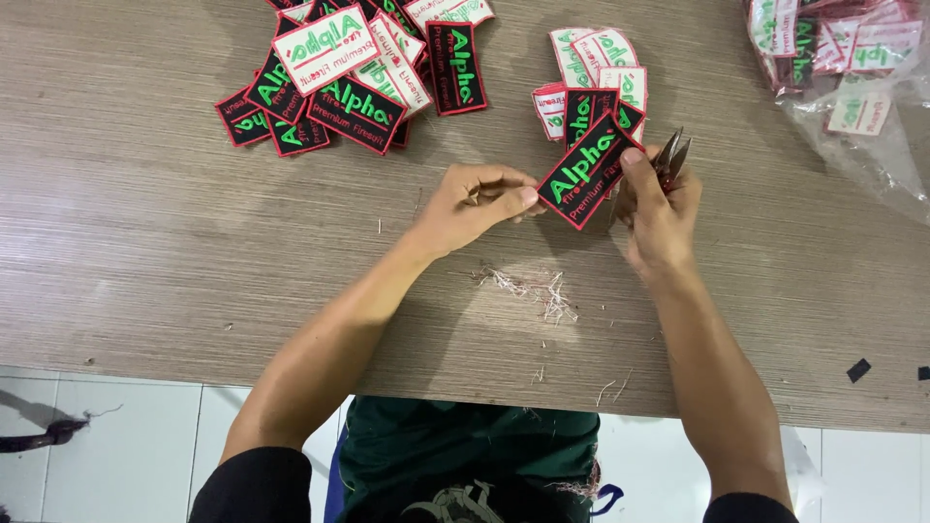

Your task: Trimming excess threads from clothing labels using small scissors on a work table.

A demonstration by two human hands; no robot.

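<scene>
A black rectangular embroidered patch with green lettering and a red border is held tilted above the wooden table. My left hand pinches its lower left corner. My right hand grips its upper right end with the thumb on top and also holds small metal thread snips, blades pointing up and away.
A pile of similar black and white patches lies at the far left. A smaller stack sits just behind my hands. A clear plastic bag of patches is at the far right. Cut thread scraps lie near the table's front edge.
</scene>
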